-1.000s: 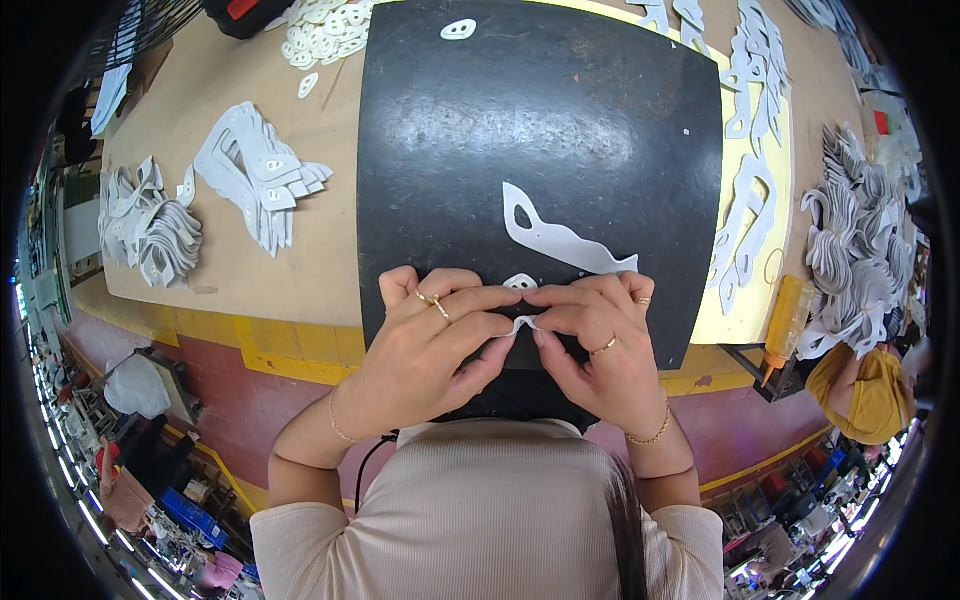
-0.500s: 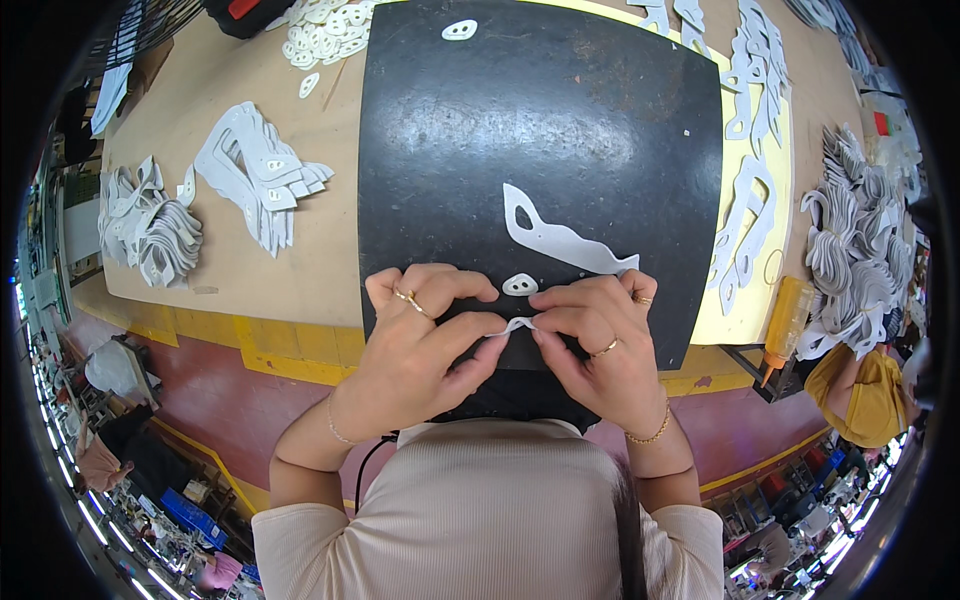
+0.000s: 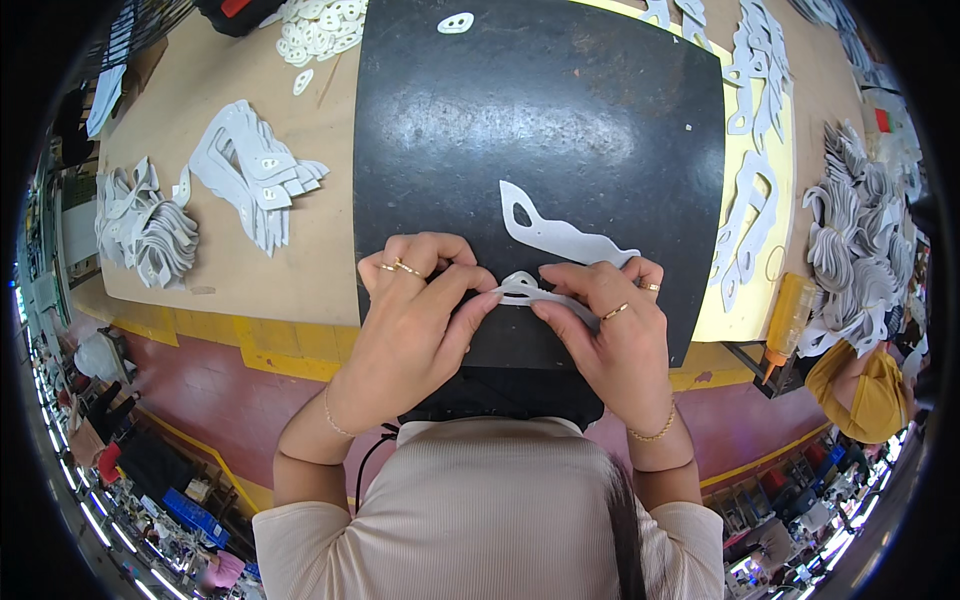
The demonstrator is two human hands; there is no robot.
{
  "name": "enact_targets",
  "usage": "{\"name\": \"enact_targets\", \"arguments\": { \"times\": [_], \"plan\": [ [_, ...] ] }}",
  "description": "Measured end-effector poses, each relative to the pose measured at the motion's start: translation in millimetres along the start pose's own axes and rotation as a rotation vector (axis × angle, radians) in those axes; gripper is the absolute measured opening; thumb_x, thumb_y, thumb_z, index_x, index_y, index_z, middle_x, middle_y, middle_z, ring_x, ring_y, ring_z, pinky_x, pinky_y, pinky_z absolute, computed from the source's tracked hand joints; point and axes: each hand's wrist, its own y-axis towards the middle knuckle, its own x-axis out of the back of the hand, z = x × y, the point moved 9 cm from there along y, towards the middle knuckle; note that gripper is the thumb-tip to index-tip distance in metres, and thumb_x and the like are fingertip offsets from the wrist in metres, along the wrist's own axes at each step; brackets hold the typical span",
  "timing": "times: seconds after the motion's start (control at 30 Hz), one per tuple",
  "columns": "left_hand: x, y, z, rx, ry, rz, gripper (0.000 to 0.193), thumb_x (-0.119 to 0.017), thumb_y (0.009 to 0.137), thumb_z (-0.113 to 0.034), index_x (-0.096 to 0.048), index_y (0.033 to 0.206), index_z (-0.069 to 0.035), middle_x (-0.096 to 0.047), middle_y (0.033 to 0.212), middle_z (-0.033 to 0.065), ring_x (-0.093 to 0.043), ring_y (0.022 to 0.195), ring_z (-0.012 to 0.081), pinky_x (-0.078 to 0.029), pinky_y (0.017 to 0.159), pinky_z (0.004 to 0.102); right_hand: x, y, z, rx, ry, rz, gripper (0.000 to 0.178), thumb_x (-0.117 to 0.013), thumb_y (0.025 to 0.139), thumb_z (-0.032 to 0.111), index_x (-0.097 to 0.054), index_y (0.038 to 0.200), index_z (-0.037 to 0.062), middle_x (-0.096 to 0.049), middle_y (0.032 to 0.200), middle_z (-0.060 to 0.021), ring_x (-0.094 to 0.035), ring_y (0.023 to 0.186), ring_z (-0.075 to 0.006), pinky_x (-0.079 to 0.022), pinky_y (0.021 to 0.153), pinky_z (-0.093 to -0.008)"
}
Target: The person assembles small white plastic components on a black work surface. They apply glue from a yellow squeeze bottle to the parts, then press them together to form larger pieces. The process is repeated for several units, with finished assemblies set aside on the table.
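Note:
Over the near part of a black mat [image 3: 440,160], a light grey cut piece [image 3: 528,297] with an opening is stretched between my hands. My left hand [image 3: 412,305] pinches one end with thumb and forefinger, and my right hand [image 3: 612,325] pinches the other. A small white oval patch with holes [image 3: 519,278] shows just behind the piece's edge; whether the two touch I cannot tell. Beyond my hands a second grey piece [image 3: 565,240], with an eye-shaped opening at its left end, lies flat on the mat.
Stacked grey pieces [image 3: 235,165] and a bundle [image 3: 150,235] lie on the left, below a heap of white patches [image 3: 318,35]. On the right are yellow board [image 3: 780,220] with grey pieces, more bundles [image 3: 860,225] and a yellow squeeze bottle [image 3: 788,315]. One patch [image 3: 456,23] lies at the mat's far edge.
Both hands have moved slightly away from my body, bringing the grey piece up to the white patch. The piece was folded between my fingertips and is now spread wider, its opening showing.

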Motion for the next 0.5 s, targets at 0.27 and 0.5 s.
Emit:
{"name": "enact_targets", "arguments": {
  "times": [0.27,0.5],
  "plan": [
    [-3.0,1.0,1.5,0.045,0.0,0.026,0.009,-0.072,0.088,-0.011,-0.07,0.096,-0.008,-0.055,0.106,0.0052,-0.048,0.101,0.0255,-0.03,0.087,0.0397,-0.1,1.3,-3.8,-0.06,-0.022,0.035,0.014,-0.079,0.084,0.014,-0.071,0.095,0.0083,-0.066,0.08,-0.0004,-0.055,0.065,-0.0177,-0.03,0.08,-0.0354],
    [-2.6,2.7,1.1,0.049,0.012,0.016,0.009,-0.073,0.087,-0.01,-0.069,0.094,-0.008,-0.054,0.106,0.0054,-0.048,0.099,0.0255,-0.031,0.086,0.0394,-0.9,4.0,-5.7,-0.115,-0.007,0.053,0.01,-0.077,0.085,0.012,-0.07,0.09,0.0079,-0.065,0.079,-0.0006,-0.053,0.064,-0.0189,-0.029,0.079,-0.0352]
  ]
}}
